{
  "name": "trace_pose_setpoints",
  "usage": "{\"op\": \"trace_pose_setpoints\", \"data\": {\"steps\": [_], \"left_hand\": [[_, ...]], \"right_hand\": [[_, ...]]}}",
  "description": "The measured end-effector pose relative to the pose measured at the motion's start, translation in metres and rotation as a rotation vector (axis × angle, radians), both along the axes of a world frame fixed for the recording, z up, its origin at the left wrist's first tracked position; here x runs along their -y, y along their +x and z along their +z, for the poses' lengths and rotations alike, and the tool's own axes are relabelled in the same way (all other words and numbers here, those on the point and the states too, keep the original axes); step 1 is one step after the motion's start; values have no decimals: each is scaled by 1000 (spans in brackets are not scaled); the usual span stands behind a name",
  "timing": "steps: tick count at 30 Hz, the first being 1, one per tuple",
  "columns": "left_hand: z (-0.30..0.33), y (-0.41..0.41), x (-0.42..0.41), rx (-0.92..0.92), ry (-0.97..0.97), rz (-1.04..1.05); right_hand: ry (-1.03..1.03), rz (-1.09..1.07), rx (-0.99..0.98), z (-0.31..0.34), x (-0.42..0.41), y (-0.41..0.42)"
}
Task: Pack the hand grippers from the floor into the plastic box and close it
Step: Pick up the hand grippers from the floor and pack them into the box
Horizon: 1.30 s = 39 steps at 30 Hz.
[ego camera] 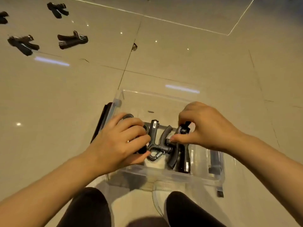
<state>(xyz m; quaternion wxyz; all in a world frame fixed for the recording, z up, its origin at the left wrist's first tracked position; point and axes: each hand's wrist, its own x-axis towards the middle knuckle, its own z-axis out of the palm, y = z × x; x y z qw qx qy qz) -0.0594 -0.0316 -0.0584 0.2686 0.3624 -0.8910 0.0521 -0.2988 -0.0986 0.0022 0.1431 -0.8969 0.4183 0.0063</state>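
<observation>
A clear plastic box (164, 95) stands open on the tiled floor in front of my knees. Several black hand grippers lie inside it, one in the middle (157, 141) with its spring showing. My left hand (119, 143) is over the box's left side, fingers curled round a black hand gripper (127, 117) that is mostly hidden beneath it. My right hand (205, 126) is over the right side and pinches the top of another hand gripper (184, 128) between thumb and fingers. More hand grippers lie on the floor at far left (72, 40), (23, 44), (57, 9).
A dark flat piece (100, 123), possibly the lid, leans against the box's left wall. A black latch (219, 193) hangs at the box's near right corner. My dark-clad knees (91, 208) are just before the box. A fourth gripper (3, 17) sits at the left edge.
</observation>
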Motion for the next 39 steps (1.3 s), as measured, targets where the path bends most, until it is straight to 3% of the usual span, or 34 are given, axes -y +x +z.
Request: {"op": "trace_pose_setpoints", "data": {"steps": [4, 6, 11, 17, 22, 24, 29, 33, 39], "left_hand": [[-32, 4, -3, -61, 126, 123], [-37, 9, -7, -59, 182, 184], [-37, 11, -20, -95, 344, 336], [-37, 8, -22, -95, 380, 384], [-38, 8, -22, -88, 368, 378], [-39, 9, -21, -86, 357, 377], [-41, 10, -21, -90, 357, 380], [-40, 11, -22, -93, 366, 381], [-40, 10, -22, -107, 365, 383]], "right_hand": [[-294, 185, -106, -41, -3, -27], [-326, 276, -212, -62, -7, -32], [-263, 449, -312, -88, -21, -50], [-42, 611, -308, -95, -21, -29], [309, 484, -193, -105, -24, -19], [371, 391, -266, -107, -12, -20], [284, 437, -708, -120, 5, -23], [148, 497, -716, -124, 0, -17], [227, 427, -727, -123, 5, -18]]}}
